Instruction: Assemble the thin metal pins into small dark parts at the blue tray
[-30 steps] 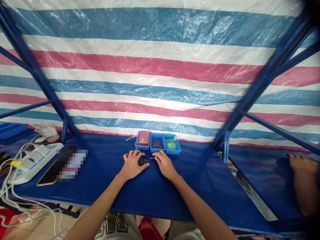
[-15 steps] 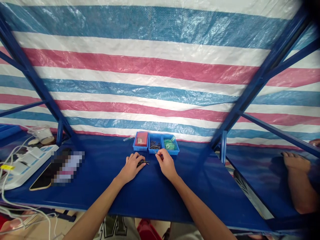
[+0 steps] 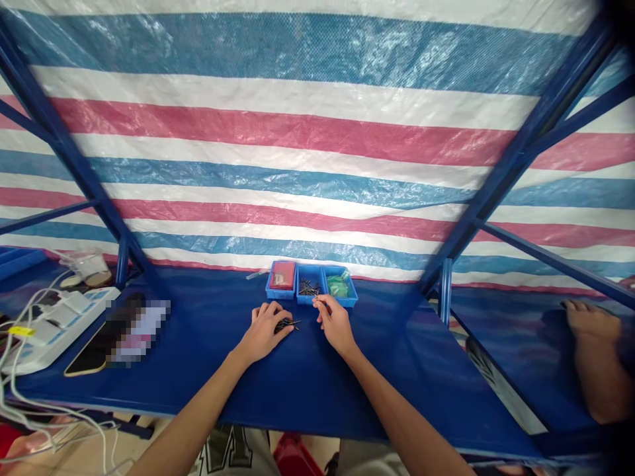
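Striped tarpaulin (image 3: pixel 317 152) is hanging behind the blue desk (image 3: pixel 307 377); three small blue bins (image 3: pixel 311 291) are standing at its back edge. Left hand (image 3: pixel 262 330) is resting on a heap of dark pins (image 3: pixel 286 324) with fingers curled together; right hand (image 3: pixel 336 322) is pinching one pin, held just before the middle bin.

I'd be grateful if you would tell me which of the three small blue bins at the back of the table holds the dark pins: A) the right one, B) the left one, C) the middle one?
C: the middle bin holds the dark pins; the left bin holds something red, and the right bin holds something green.
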Motion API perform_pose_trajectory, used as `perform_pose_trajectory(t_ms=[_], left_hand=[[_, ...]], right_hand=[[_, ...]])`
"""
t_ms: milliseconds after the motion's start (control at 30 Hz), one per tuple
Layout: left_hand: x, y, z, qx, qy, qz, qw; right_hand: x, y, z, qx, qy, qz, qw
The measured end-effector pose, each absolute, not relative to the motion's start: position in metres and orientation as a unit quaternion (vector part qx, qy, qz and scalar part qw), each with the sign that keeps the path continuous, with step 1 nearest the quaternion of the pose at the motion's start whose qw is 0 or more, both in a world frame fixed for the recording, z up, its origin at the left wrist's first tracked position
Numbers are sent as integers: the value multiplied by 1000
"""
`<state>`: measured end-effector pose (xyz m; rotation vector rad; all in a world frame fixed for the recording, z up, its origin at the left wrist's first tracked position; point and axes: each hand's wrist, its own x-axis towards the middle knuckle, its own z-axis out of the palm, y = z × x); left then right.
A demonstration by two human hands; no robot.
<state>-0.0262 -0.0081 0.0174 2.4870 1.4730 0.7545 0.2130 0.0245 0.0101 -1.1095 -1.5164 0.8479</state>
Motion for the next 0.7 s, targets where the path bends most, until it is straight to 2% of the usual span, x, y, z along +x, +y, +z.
perform_pose_trajectory(t_ms=[100, 333, 467, 600, 700], left_hand=[[-26, -8, 17, 833, 486, 253, 77], [-27, -7, 17, 832, 484, 261, 74], [-28, -6, 16, 834, 480, 260, 84], [-28, -6, 16, 836, 477, 258, 88], [-28, -6, 16, 838, 472, 259, 87]], right_hand=[[213, 24, 11, -465, -630, 351, 513], [216, 24, 14, -467, -686, 227, 510], [217, 23, 15, -469, -704, 197, 496], [218, 23, 16, -469, -696, 205, 505], [218, 23, 16, -468, -671, 263, 511]])
